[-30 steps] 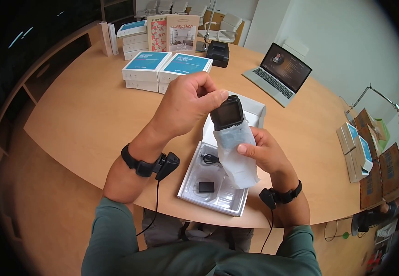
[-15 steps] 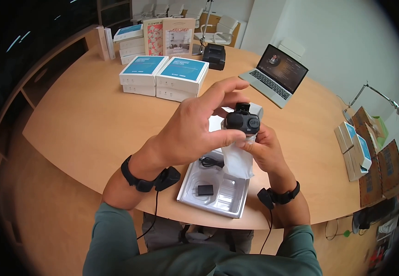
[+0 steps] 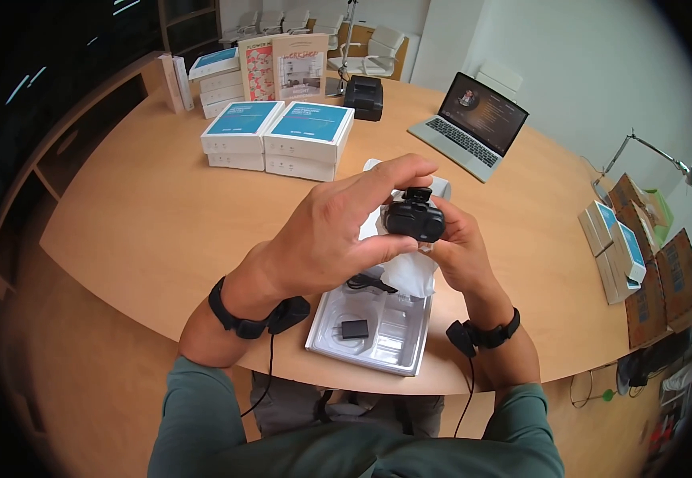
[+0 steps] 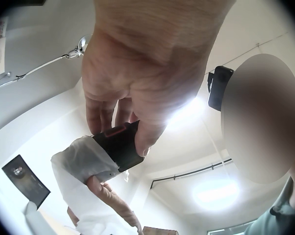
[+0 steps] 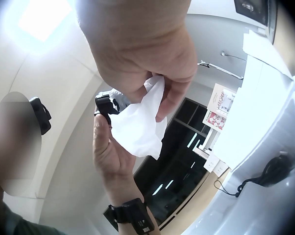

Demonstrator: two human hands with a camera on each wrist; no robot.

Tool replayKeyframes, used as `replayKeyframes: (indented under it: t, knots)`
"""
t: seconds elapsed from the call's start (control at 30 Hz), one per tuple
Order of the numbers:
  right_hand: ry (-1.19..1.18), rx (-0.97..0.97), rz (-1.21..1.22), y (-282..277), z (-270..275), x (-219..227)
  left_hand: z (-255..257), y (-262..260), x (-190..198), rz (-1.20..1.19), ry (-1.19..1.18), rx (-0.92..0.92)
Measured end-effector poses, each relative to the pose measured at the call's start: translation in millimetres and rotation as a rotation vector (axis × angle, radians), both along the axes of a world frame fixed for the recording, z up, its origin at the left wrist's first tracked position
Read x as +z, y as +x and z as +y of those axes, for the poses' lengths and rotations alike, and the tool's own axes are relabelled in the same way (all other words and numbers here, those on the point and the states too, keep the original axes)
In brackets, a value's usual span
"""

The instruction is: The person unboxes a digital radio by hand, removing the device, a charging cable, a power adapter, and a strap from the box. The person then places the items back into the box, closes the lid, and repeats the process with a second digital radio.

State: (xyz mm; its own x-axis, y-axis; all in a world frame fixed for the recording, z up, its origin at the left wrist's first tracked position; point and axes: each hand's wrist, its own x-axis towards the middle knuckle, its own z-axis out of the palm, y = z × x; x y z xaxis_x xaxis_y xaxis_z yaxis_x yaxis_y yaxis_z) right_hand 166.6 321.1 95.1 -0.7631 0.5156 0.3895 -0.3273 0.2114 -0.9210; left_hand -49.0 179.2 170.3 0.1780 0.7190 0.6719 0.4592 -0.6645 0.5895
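A small black device [image 3: 414,219] is held above the open box, its lower part in a white wrapping sleeve [image 3: 411,275]. The left hand [image 3: 322,227] grips the device between thumb and fingers from the left. From the right, the right hand [image 3: 461,245] pinches the sleeve around the device. In the left wrist view the device [image 4: 123,147] stands out of the sleeve [image 4: 83,159] under the left hand [image 4: 137,78]. The right wrist view shows the right hand [image 5: 142,54] gripping the sleeve [image 5: 140,127]. Below lies the box's plastic tray [image 3: 398,338] with a black adapter [image 3: 354,329] and cable [image 3: 368,282].
White-and-blue boxes [image 3: 308,123] stand at the back left, beside upright books [image 3: 300,68] and a black device [image 3: 363,97]. An open laptop [image 3: 473,127] is behind the hands. More boxes [image 3: 613,251], a desk lamp [image 3: 657,155] and cardboard [image 3: 673,279] are at the right.
The device has tilted so its end faces the head camera, and its screen no longer shows there. The left hand has shifted from its top corner to a wider grip. Both hands sit slightly lower.
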Motion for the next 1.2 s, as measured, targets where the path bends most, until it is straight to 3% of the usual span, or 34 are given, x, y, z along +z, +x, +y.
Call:
replayKeyframes:
  t: [0.2,0.4,0.57,0.87,1.0,1.2]
  knots:
    - [0.016,-0.089,0.057,1.1,-0.6,2.6,-2.3,-2.3,2.4,0.134,0.048,0.059]
    - [0.145,-0.238,0.157,4.0,-6.8,14.3,-5.8,6.6,3.8,0.025,0.063,0.079]
    - [0.263,-0.314,0.12,9.9,-5.4,19.5,-2.1,5.8,5.1,0.3,0.306,0.153]
    - [0.461,-0.443,0.122,15.4,-0.5,23.7,10.1,7.0,-2.7,0.403,0.496,0.192]
    - [0.526,-0.498,0.13,17.7,1.5,26.8,13.7,0.2,-6.3,0.429,0.484,0.194]
    - [0.456,-0.436,0.154,17.1,-0.2,29.2,10.4,-13.9,-6.8,0.295,0.213,0.2]
